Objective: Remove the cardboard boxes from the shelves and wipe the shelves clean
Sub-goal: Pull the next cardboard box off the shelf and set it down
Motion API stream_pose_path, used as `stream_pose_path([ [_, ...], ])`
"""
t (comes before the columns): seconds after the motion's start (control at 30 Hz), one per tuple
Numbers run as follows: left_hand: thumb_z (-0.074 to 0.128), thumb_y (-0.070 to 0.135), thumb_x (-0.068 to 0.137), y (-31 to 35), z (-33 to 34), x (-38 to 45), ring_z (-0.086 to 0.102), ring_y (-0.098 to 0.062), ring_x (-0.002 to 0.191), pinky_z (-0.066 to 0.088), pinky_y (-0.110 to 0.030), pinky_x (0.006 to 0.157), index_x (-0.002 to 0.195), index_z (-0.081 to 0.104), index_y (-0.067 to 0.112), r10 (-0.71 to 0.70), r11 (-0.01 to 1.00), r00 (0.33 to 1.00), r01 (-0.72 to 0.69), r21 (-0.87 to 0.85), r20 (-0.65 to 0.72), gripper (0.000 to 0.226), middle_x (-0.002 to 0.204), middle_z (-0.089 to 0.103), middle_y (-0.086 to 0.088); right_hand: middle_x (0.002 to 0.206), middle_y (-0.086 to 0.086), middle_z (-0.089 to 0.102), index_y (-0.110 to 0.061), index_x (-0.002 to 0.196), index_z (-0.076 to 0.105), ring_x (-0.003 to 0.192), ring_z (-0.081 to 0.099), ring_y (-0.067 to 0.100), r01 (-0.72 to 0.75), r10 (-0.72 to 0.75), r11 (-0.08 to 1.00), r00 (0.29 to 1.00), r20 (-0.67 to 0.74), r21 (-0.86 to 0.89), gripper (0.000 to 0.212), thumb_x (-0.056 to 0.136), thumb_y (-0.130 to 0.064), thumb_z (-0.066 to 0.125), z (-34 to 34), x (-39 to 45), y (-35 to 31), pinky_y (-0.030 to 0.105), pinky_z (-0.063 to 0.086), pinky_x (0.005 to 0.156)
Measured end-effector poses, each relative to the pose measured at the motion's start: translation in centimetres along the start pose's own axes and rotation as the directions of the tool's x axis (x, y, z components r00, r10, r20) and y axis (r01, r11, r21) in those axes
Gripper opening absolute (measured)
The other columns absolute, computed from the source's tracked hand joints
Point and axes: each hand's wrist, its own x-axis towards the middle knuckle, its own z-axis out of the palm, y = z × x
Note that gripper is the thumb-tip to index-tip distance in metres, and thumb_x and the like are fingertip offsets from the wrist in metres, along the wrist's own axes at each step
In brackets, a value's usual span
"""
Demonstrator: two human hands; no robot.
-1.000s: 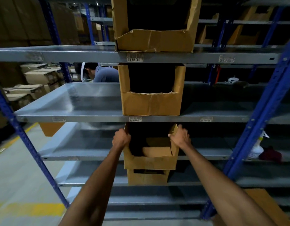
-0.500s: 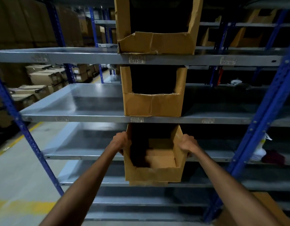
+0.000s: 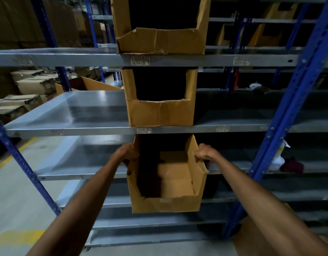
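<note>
An open-fronted cardboard box [image 3: 170,204] hangs out past the front edge of the third grey metal shelf [image 3: 81,175]. My left hand [image 3: 127,154] grips its left wall near the top, and my right hand [image 3: 205,153] grips its right wall. The box looks empty inside. A second cardboard box [image 3: 160,113] stands on the shelf above [image 3: 76,129], and a third torn box [image 3: 161,40] stands on the top shelf [image 3: 67,59].
Blue uprights [image 3: 288,111] frame the rack on both sides. A white spray bottle [image 3: 279,157] and a dark red cloth [image 3: 293,166] lie on the third shelf at right. Stacked cartons [image 3: 30,89] fill the aisle at left. Another cardboard piece [image 3: 251,235] sits low right.
Both hands have pulled the lowest box forward off its shelf, so it now sticks out toward me and hides the box beneath. The person seen behind the rack is gone from view.
</note>
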Motion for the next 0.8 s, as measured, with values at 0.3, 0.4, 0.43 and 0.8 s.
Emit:
stream_pose_path([
  [0.3,0.059,0.022,0.095,1.9,1.7,-0.1,0.057,-0.021,0.08,0.051,-0.035,0.074,0.088,0.051,0.015,-0.039,0.999,0.968,0.039,-0.006,-0.247,0.012,0.09,0.059,-0.005,0.097,0.012,0.065,-0.01,0.08,0.057,0.086,0.064,0.025,0.006,-0.01,0.999,0.996,-0.09,-0.038,0.018,0.096,-0.008,0.049,0.6,0.3,-0.6,0.038,0.057,0.075],
  [0.4,0.061,0.022,0.091,0.6,2.7,-0.8,0.056,-0.016,0.067,0.046,-0.028,0.059,0.081,0.053,0.016,0.008,0.996,0.98,0.01,0.091,-0.2,0.014,0.082,0.061,-0.003,0.09,0.011,0.067,-0.007,0.086,0.063,0.079,0.066,0.021,-0.005,0.005,0.999,1.0,-0.01,-0.043,0.004,0.089,-0.008,0.06,0.6,-0.6,1.8,0.028,0.051,0.056],
  [0.43,0.062,0.024,0.092,0.3,2.8,-1.0,0.057,-0.014,0.063,0.044,-0.025,0.053,0.082,0.054,0.016,0.021,0.995,0.982,-0.002,0.104,-0.186,0.015,0.078,0.061,-0.001,0.089,0.01,0.065,-0.007,0.09,0.063,0.079,0.065,0.021,-0.002,0.002,0.999,1.0,-0.01,-0.032,0.004,0.088,-0.01,0.062,0.5,-0.7,2.3,0.028,0.051,0.056],
  [0.8,0.061,0.021,0.094,2.4,1.0,-1.0,0.059,-0.016,0.069,0.056,-0.034,0.069,0.083,0.052,0.019,-0.053,0.999,0.982,0.054,0.001,-0.183,0.015,0.087,0.062,-0.004,0.095,0.009,0.061,-0.01,0.089,0.06,0.088,0.064,0.025,0.01,-0.025,0.996,0.987,-0.161,-0.092,0.016,0.097,-0.011,0.047,0.3,0.7,-0.4,0.035,0.057,0.072],
])
